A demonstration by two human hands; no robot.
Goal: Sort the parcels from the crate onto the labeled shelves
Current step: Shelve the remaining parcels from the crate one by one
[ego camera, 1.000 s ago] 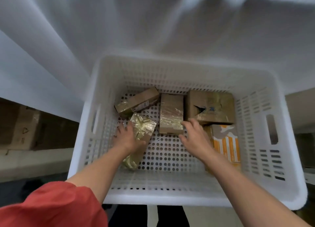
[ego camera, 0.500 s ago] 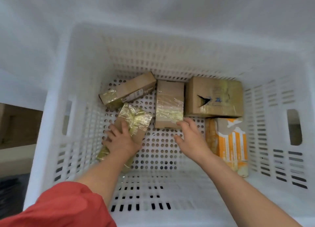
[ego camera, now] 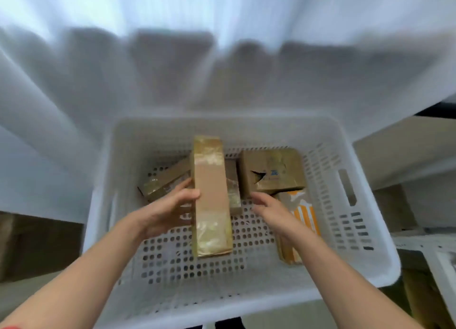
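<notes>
Left grip [ego camera: 170, 207] holds the long taped parcel [ego camera: 209, 195] over the white crate [ego camera: 246, 296]; right grip [ego camera: 274, 212] hovers wide beside it, fingers relaxed.

On my feed, blurred white shelving [ego camera: 222, 57] fills the top of the view, with soft grey shadows smeared across it. Under its left edge sit brown cardboard boxes [ego camera: 37, 244] in shade. At the right a pale board [ego camera: 404, 146] slopes above another brown box [ego camera: 394, 207]. The light is even and cool, with no lamp or window that I can make out
</notes>
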